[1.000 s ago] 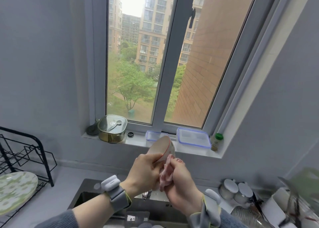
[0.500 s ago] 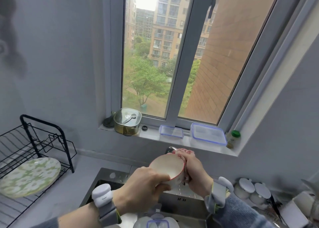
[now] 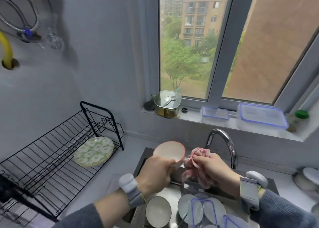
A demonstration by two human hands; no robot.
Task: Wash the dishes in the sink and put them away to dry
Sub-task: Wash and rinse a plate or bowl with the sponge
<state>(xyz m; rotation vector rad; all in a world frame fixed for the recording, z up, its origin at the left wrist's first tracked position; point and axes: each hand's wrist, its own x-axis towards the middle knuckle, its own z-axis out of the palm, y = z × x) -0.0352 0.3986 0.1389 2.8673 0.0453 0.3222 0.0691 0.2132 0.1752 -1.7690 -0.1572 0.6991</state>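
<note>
The bowl (image 3: 169, 152) and cloth (image 3: 198, 169) have parted; left hand (image 3: 156, 173) grips the bowl, right hand (image 3: 214, 169) at 3 o'clock clutches the cloth.

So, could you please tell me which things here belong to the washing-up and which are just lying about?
In the job: left hand holding pink-rimmed bowl; right hand gripping pink cloth; sink; drying rack; floral plate.

Lying about: lidded pot; plastic containers; green-capped jar.
</note>
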